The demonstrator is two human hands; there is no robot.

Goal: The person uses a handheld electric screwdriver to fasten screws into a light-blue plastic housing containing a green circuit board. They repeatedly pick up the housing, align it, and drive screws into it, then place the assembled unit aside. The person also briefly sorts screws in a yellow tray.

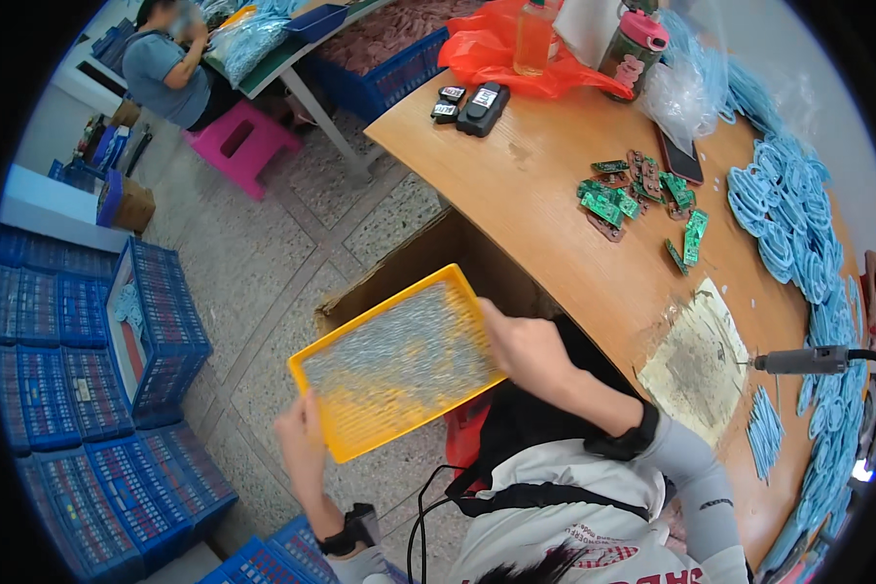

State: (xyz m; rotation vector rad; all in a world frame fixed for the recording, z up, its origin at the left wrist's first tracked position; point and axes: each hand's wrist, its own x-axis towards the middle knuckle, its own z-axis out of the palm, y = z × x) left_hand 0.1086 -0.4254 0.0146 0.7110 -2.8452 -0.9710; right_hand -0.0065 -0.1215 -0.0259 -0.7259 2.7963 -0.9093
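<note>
A shallow yellow tray (365, 423) is held out in front of me, off the table's edge and above the floor. Many thin silvery metal pieces (409, 336) lie across its ribbed bottom, thinner toward the near side where yellow shows through. My left hand (303, 443) grips the tray's near left corner, fingers partly hidden behind the rim. On the opposite side, my right hand (530, 350) is closed on the tray's right edge. Beneath and behind the tray, a cardboard box (399, 253) stands beside the table.
On the wooden table (535, 185) are green circuit boards (608, 202), a phone (679, 156), coiled light-blue cables (784, 204), a stained pad (696, 360) and a grey soldering iron (803, 361). Blue crates (97, 487) are stacked at left. Another person (170, 73) sits on a pink stool (238, 146).
</note>
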